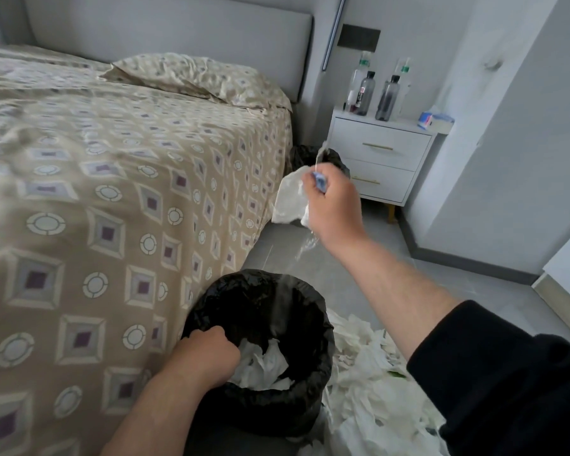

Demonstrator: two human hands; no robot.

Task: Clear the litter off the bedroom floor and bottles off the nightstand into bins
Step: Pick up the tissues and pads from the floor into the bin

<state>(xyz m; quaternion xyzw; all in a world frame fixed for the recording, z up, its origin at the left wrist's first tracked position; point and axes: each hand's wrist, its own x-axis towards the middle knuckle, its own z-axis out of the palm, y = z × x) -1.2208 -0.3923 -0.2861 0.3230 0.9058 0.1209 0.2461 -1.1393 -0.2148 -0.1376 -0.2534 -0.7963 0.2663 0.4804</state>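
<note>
- Black-lined bin [260, 399] stands near, beside the bed [112, 192]; crumpled white tissue [264, 363] lies inside it
- left hand [211, 355] curls over the bin's near-left rim, gripping the liner
- right hand [334, 205] is raised above the floor, fingers closed on a wad of white litter [290, 199]
- more tissues [369, 373] lie heaped on the floor right of the bin
- bottles [375, 90] stand on the far nightstand [380, 156]; a second black bin [310, 156] sits just left of it

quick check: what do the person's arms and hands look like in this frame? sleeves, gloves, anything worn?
Both hands are bare: no gloves, rings or watch visible. The right hand leads back along a bare forearm to a black long sleeve, pushed up toward the elbow. The left hand and its forearm are bare right to the frame edge, with no sleeve in view.
</note>
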